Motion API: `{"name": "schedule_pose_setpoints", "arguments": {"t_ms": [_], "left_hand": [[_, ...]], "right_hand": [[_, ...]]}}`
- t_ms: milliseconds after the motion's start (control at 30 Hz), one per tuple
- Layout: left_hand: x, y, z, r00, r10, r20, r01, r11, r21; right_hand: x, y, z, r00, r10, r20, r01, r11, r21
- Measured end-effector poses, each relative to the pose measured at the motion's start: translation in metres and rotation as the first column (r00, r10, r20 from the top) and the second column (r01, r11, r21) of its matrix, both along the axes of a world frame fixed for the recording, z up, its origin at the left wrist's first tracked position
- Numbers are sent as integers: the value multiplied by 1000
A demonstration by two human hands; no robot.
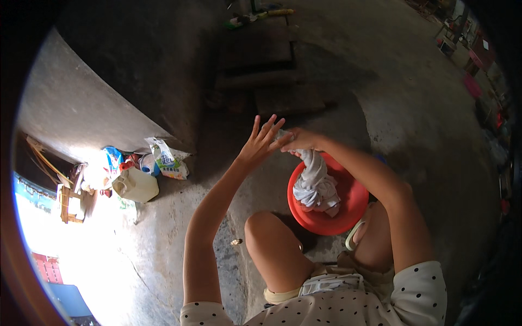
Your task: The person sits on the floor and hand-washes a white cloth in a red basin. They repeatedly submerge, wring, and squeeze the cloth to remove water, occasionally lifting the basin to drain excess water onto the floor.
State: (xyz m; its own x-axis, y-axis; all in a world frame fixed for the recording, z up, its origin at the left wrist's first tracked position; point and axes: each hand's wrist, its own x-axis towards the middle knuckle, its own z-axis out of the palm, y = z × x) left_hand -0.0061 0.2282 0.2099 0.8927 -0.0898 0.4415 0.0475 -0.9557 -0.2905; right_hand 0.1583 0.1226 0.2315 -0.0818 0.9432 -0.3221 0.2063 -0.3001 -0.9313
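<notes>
A wet, whitish cloth (pixel 316 179) hangs twisted like a rope, its lower part bunched inside a red plastic basin (pixel 351 203). My right hand (pixel 304 139) grips the twisted part above the basin's far left rim. Close beside it, my left hand (pixel 263 140) has its fingers straight and spread, the thumb side near my right fingers. A short end of the cloth shows between the two hands, partly hidden behind the left fingers. Whether the left palm touches it, I cannot tell.
My bent knee (pixel 265 228) is left of the basin; a light green slipper (pixel 354 236) is at its near right. Leftward on the concrete floor stand a plastic jug (pixel 136 185) and a detergent bag (pixel 168 161), by a wall (pixel 89 98). Dark slabs (pixel 257 53) lie ahead.
</notes>
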Motion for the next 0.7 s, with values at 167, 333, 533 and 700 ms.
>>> {"name": "schedule_pose_setpoints", "arguments": {"t_ms": [167,333,533,700], "left_hand": [[24,6,19,984,-169,48,175,969,-177],[36,18,9,993,-118,2,117,981,-152],[57,13,12,904,233,-358,-302,941,-150],[64,22,6,805,313,-504,-487,834,-260]], "right_hand": [[2,-9,12,987,-35,-157,33,999,-20],[13,4,5,995,69,-71,-73,996,-58],[33,44,-19,795,173,582,-121,984,-128],[11,38,-35,432,-191,881,2,978,211]]}}
